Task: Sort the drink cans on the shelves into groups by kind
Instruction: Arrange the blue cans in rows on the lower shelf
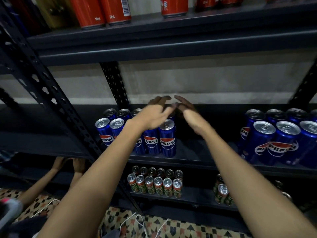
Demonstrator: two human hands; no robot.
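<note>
Nearest the camera, two bare forearms reach up over the patterned floor mat (171, 225) toward the middle shelf (188, 159). Left on that shelf stands a group of blue Pepsi cans (167, 137). The left hand (152, 115) hovers above this group, fingers loose, holding nothing. The right hand (187, 114) is just right of the group, also loose and empty, fingertips near the left's. Further right stands a second Pepsi cluster (277, 140), well apart. I judge the Pepsi grouping is underway; next, probably bring that cluster over.
</note>
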